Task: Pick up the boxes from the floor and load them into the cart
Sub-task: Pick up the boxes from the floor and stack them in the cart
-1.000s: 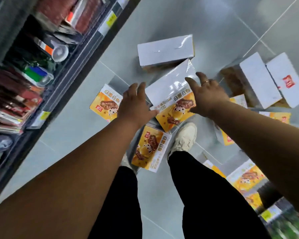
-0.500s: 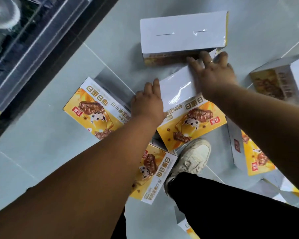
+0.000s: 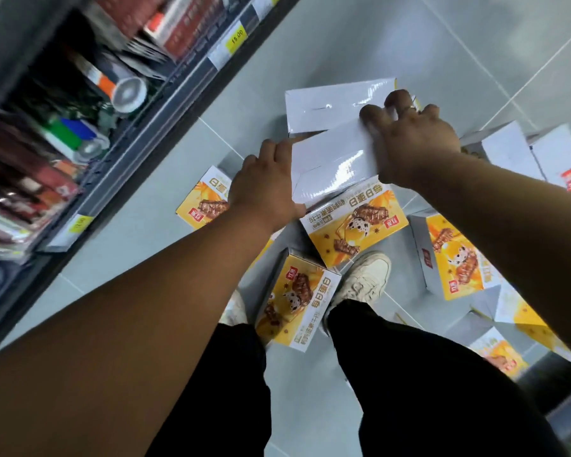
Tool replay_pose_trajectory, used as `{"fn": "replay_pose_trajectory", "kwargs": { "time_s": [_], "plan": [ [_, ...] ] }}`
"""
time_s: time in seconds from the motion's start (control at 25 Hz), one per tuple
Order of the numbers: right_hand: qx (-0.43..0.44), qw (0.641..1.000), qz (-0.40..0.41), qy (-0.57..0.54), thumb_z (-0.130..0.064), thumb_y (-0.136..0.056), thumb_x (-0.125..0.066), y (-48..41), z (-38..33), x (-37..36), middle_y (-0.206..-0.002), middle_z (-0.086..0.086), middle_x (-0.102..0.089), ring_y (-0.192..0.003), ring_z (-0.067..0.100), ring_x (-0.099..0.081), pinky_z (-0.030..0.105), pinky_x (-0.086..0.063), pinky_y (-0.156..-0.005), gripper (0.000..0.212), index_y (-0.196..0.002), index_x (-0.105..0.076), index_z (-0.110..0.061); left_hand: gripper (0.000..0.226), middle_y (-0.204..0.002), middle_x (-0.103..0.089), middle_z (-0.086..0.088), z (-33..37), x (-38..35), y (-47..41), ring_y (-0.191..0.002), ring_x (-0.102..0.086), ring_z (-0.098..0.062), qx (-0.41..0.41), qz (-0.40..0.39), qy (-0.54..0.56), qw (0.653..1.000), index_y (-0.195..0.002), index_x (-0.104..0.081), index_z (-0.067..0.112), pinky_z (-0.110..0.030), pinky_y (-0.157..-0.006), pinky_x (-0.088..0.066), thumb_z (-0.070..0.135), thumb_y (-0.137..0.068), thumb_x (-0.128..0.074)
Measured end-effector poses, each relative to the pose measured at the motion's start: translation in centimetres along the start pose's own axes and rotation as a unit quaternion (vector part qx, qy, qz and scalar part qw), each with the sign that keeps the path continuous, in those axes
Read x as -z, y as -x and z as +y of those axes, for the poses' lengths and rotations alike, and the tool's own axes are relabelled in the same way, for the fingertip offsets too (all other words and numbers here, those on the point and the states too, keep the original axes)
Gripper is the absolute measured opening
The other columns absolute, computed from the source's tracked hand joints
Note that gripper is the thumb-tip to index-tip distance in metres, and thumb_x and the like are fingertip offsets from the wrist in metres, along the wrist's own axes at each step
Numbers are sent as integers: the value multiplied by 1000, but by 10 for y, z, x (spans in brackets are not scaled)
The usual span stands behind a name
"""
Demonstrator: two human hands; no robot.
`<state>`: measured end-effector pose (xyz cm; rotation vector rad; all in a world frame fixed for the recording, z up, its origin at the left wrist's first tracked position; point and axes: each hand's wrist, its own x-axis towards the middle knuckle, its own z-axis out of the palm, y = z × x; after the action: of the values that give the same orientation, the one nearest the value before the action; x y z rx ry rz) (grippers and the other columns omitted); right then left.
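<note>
arms reach forward and down, both nearly straight, over the grey floor (image 3: 139, 258). the left hand (image 3: 264, 189) clasps the left end of a yellow-and-white box (image 3: 340, 173), fingers tucked behind its edge and thumb on the near side. the right hand (image 3: 412, 140) curls its fingers over the far right edge of the same box's white top. that box sits tilted between the two hands, printed yellow face toward the person, just ahead of a pale shoe (image 3: 363, 278); whether it touches the floor is unclear. a white box (image 3: 330, 107) lies just behind it, and a second yellow box (image 3: 297, 298) stands between the feet. a shop shelf (image 3: 80, 110) runs along the floor's left edge.
</note>
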<state>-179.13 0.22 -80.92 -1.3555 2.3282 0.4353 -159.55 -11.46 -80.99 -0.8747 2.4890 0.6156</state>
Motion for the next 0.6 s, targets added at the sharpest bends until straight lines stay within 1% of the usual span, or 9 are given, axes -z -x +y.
{"fn": "replay_pose_trajectory", "kwargs": {
  "time_s": [0.12, 0.2, 0.24, 0.4, 0.52, 0.6],
  "plan": [
    [16, 1000, 20, -1, -30, -55, -83, 43, -14, 76, -131, 16, -37, -97, 45, -50, 46, -46, -73, 93, -133, -32, -25, 101, -139, -33, -11, -8, 71, 54, -113, -46, -39, 9, 15, 12, 1000, -145, -24, 14, -44, -90, -41, 35, -65, -82],
    [32, 999, 38, 5, -36, -50, -84, 73, -27, 120, -129, 16, -40, -96, 44, -51, 46, -45, -81, 97, -132, -34, -21, 104, -141, -31, -12, -15, 112, 90, -114, -46, -40, 7, 18, 32, 999, -146, -23, 15, -44, -92, -41, 31, -63, -83],
    [36, 998, 49, 3, -37, -49, -83, 86, -34, 138, -128, 17, -41, -95, 44, -51, 46, -45, -82, 97, -131, -36, -18, 105, -142, -30, -12, -20, 129, 105, -115, -46, -40, 7, 20, 37, 999, -146, -23, 15, -45, -93, -43, 30, -62, -84],
    [39, 996, 77, -18, -42, -49, -83, 155, -66, 222, -122, 20, -44, -91, 43, -53, 46, -47, -84, 96, -129, -39, -11, 107, -137, -34, -10, -39, 213, 179, -113, -50, -40, -16, 33, 45, 998, -143, -29, 22, -51, -91, -47, 35, -55, -89],
    [34, 995, 96, -24, -44, -50, -82, 210, -88, 278, -120, 22, -45, -88, 43, -54, 47, -50, -83, 96, -128, -41, -9, 107, -139, -34, -11, -47, 272, 235, -117, -48, -40, -42, 32, 46, 997, -145, -28, 23, -47, -97, -44, 33, -56, -87],
    [37, 994, 103, -19, -48, -48, -81, 234, -97, 303, -117, 22, -46, -88, 43, -55, 48, -51, -81, 96, -126, -40, -9, 105, -139, -36, -9, -51, 295, 268, -120, -46, -37, -60, 52, 45, 996, -145, -30, 24, -44, -100, -42, 37, -56, -85]
  ]
}}
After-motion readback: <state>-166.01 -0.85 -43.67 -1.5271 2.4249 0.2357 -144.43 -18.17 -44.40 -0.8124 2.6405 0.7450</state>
